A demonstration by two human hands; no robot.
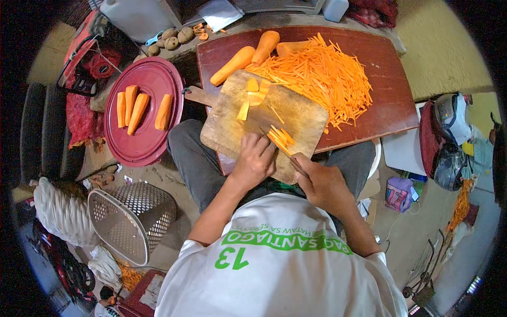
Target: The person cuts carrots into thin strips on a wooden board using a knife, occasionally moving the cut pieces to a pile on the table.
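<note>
A worn wooden cutting board (222, 124) lies over my lap, tilted, its handle pointing left. My right hand (325, 182) is closed round the handle of a knife (290, 157), whose narrow blade slants up and left across the board. Fresh carrot sticks (281, 137) lie along the blade's far side. Close to the blade, my left hand (257, 154) presses down with curled fingers; whatever is under them is hidden. Flat carrot slices (257, 95) rest near the board's far edge. Beyond it sits a big heap of carrot strips (332, 79).
Peeled whole carrots (232, 66) lie on the dark red tabletop (388, 79) under the board. To the left, a round red lid (148, 79) carries several more carrots (138, 113). A plastic basket (158, 211) lies tipped on the floor. Potatoes (171, 42) sit at the back left.
</note>
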